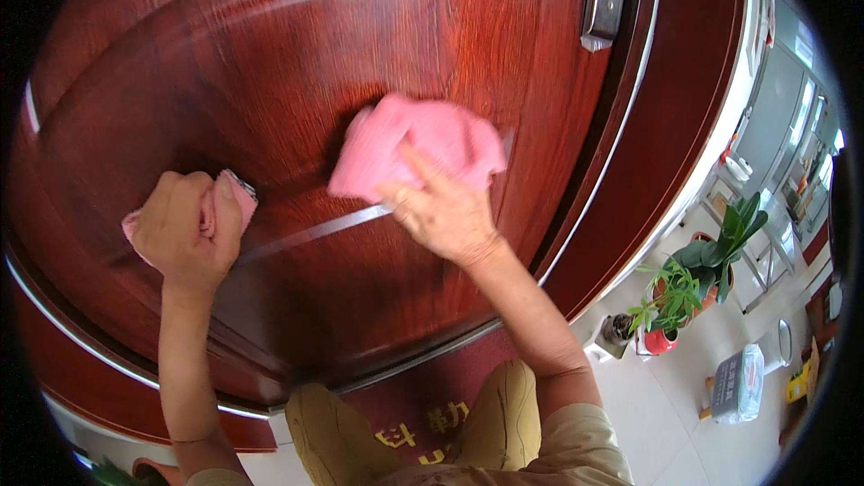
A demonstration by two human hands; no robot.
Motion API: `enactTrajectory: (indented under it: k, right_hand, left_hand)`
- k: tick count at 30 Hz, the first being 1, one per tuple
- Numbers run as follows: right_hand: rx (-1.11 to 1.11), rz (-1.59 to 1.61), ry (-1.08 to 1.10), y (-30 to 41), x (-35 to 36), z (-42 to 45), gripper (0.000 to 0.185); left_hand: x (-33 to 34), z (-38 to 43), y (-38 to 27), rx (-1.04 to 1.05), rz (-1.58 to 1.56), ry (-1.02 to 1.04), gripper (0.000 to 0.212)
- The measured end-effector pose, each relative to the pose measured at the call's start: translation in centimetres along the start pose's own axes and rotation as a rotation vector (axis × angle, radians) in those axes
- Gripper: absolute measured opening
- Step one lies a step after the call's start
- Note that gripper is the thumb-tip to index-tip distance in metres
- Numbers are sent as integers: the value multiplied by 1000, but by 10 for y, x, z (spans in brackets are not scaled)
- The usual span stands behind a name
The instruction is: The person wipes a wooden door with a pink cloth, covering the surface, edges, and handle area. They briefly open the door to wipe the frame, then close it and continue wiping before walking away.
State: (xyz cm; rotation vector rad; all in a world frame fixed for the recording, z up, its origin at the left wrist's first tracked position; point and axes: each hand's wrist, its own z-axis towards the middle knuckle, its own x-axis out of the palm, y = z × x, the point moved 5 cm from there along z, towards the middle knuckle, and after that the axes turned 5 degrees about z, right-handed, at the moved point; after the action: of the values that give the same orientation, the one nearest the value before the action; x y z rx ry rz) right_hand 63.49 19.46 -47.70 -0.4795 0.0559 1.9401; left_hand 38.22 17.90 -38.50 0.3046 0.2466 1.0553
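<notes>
A reddish-brown wood-grain door (418, 34) with raised panel mouldings fills most of the view. My right hand (442, 212) presses a spread pink cloth (432, 142) against the door's middle, its fingers partly on the cloth; hand and cloth are slightly blurred. At the left, my left hand (196, 223) is closed around a bunched pink cloth (246, 199) held at the door's surface. A pale shiny strip (324, 228) runs across the door between the two hands. The metal lock plate (605, 0) sits on the door's edge, up and to the right of my right hand.
A dark red mat (418, 412) with yellow writing lies below the door, between my knees. On the right are the door frame (682, 81), potted plants (675, 290), a plastic-wrapped stool (739, 385) and a metal-legged rack (763, 270). Another terracotta pot (158, 469) shows at lower left.
</notes>
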Motion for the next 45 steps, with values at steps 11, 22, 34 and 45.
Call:
enactTrajectory:
  k: [11,22,34,45]
  right_hand:
    - [55,-84,-491,8,-44,161,33]
    - [137,-122,-361,-77,-89,187,38]
    - [-383,59,-744,109,-35,249,12]
    - [38,54,132,56,-17,61,52]
  left_hand:
    - [-3,2,0,-15,83,-24,18]
    - [-10,1,4,-20,17,73,20]
    - [-4,3,3,7,9,3,23]
    - [-28,1,-7,-304,-493,310,11]
